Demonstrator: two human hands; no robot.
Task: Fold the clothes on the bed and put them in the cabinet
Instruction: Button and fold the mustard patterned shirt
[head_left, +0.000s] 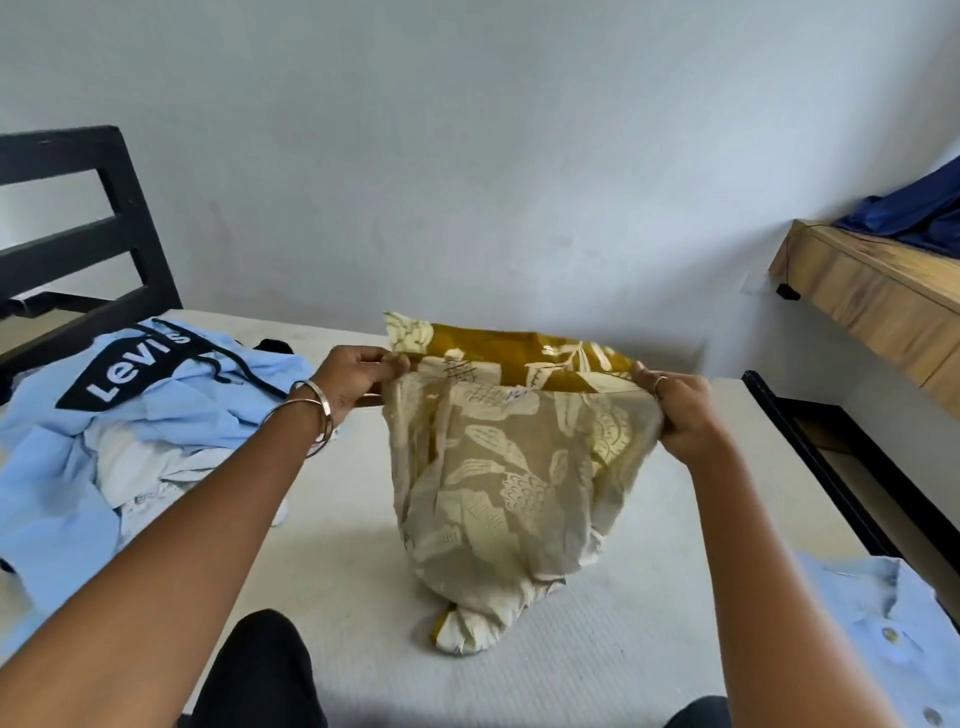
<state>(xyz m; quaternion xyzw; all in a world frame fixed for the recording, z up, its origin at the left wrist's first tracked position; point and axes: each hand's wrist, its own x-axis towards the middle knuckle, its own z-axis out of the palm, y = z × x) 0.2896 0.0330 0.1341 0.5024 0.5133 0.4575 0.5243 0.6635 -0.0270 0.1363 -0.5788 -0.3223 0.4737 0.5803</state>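
Head view: a leaf-printed mustard garment (519, 467) is held up between the hands, its top edge pinched by the left hand (353, 382) and the right hand (675, 410), its lower end trailing on the bed (337, 545). Folding seems barely begun — beside the left hand a heap of pale blue clothes (130, 415) is left unfolded, and below the right wrist a light blue shirt (893, 639) is laid out. No cabinet is seen — nothing appears stored.

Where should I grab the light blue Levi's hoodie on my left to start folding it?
Probably at the shoulders, either side of the neck where the black drawstring lies. The Levi's hoodie lies crumpled over white clothes, logo up. Reach in from above. Both hands are busy: left hand and right hand pinch the leaf-print garment.
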